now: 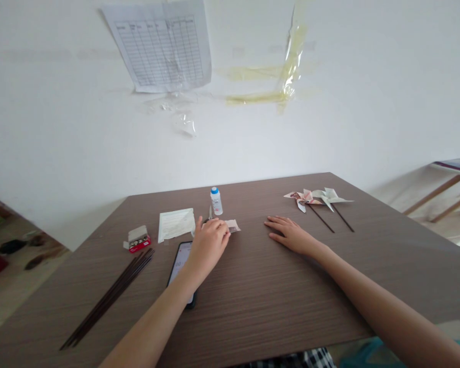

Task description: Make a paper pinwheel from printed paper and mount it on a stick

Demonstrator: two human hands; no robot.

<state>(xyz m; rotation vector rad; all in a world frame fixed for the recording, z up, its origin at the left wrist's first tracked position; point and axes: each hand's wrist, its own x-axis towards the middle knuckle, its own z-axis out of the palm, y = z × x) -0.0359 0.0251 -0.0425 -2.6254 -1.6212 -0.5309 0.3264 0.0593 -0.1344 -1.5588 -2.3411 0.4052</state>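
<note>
My left hand (211, 239) is over the middle of the table, its fingers bent and close together. A small printed piece of paper (233, 225) sticks out past its fingertips, and scissors (210, 212) show just behind it. What lies under the fingers is hidden. My right hand (287, 233) rests flat on the tabletop, fingers stretched out, holding nothing. A white glue bottle (216, 201) with a blue cap stands upright behind my left hand. Under my left forearm lies a phone (179, 263), partly covered.
Two paper pinwheels (303, 198) on dark sticks lie at the back right. On the left are a sheet of paper (176, 225), a small red box (139, 241) with its lid up, and several dark sticks (109, 300). A wall rises behind the table (245, 306).
</note>
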